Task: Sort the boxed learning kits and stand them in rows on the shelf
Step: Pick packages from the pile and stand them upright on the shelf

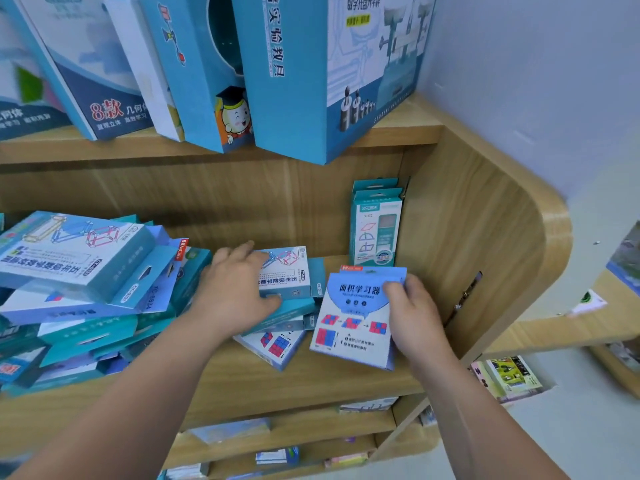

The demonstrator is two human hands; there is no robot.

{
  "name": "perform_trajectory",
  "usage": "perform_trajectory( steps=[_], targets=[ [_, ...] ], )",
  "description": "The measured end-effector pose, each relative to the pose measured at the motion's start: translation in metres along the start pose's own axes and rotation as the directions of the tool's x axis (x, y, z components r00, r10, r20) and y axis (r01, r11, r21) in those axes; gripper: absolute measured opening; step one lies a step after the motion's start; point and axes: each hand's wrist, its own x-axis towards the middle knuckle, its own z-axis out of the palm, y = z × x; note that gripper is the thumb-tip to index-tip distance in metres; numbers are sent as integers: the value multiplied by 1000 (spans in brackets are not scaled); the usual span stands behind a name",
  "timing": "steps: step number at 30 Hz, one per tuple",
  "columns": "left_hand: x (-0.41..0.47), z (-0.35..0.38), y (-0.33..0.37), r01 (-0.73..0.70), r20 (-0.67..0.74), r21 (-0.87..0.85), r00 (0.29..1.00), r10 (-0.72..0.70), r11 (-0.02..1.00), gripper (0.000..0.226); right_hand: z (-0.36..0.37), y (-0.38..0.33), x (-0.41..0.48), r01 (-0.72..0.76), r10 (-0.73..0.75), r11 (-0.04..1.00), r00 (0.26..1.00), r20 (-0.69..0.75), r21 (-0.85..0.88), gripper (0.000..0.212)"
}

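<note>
My right hand (414, 313) grips the right edge of a blue-and-white boxed kit with red and blue squares (353, 323), held tilted above the wooden shelf board (311, 382). My left hand (235, 289) lies on a teal kit box with a frame drawing (291, 271), thumb at its front edge, on top of a small stack. Under that stack lies another squares kit (277, 344). To the left is a messy heap of several teal kit boxes (79, 271). Two teal kits (375, 223) stand upright at the shelf's back right corner.
Large blue boxes (294, 71) stand leaning on the shelf above. The shelf's curved wooden side panel (491, 258) closes the right end. Lower shelves (284, 431) hold more flat boxes. Another unit with packets (512, 379) stands at the right.
</note>
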Motion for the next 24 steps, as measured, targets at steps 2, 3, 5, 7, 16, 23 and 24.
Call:
perform_trajectory(
  steps=[2, 3, 5, 7, 16, 23, 24],
  targets=[
    [4, -3, 0, -1, 1, 30, 1000, 1, 1000, 82, -2, 6, 0, -53, 53, 998, 999, 3, -33, 15],
    [6, -4, -1, -3, 1, 49, 1000, 2, 999, 85, -3, 9, 1, -90, 90, 995, 996, -3, -52, 16],
    [10, -5, -1, 12, 8, 92, 1000, -12, 996, 95, -4, 16, 3, -133, 133, 981, 991, -7, -139, 17],
    [12, -5, 2, 44, 17, 86, 999, -45, 995, 100, -3, 27, 5, -160, 165, 961, 986, 2, -224, 16],
    [5, 6, 11, 34, -93, -246, 994, -59, 969, 90, 9, 42, 2, 29, -1, 706, 999, 40, -708, 52],
    [13, -1, 32, -83, -206, -363, 978, 7, 928, 86, 33, -41, -7, 87, -95, 995, 970, 223, 45, 27],
    [15, -3, 35, -90, -219, -394, 976, 2, 915, 89, 35, -50, -3, 98, -118, 990, 969, 217, 101, 21]
  ],
)
